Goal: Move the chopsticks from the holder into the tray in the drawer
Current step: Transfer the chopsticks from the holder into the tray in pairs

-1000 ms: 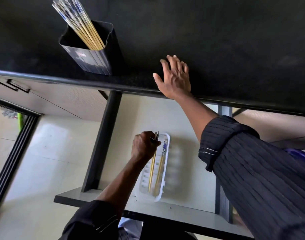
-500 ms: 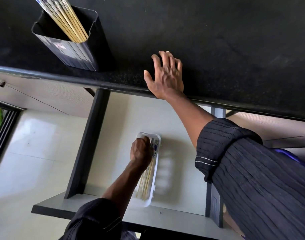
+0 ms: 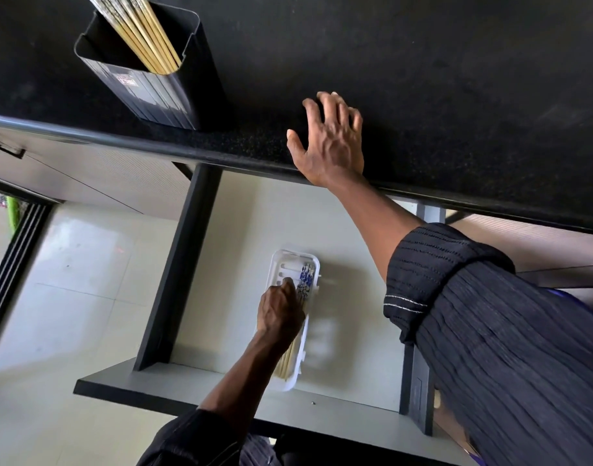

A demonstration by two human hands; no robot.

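Chopsticks (image 3: 143,31) stand bunched in the holder (image 3: 153,92) on the counter (image 3: 456,79), far up and left of the left hand's fingers. Below, in the open drawer (image 3: 248,230), the left hand (image 3: 280,314) sits knuckles-up over the tray (image 3: 281,264). Its fingers (image 3: 288,284) curl down onto a few laid sticks (image 3: 305,280). Their blue-patterned ends show just past the fingertips, and their plain ends run out from under the wrist toward the tray's near end. Whether those fingers pinch the sticks or only settle them I cannot tell, since the hand covers the contact. Up and to the right, the right hand (image 3: 332,142) lies on the counter edge with its fingers (image 3: 325,105) spread and straight, holding nothing; the holder is well to the left of its thumb. By my reading the job is partly done. A few sticks lie flat along the tray's right side, while a thicker bunch waits in the holder, so several more trips look needed.
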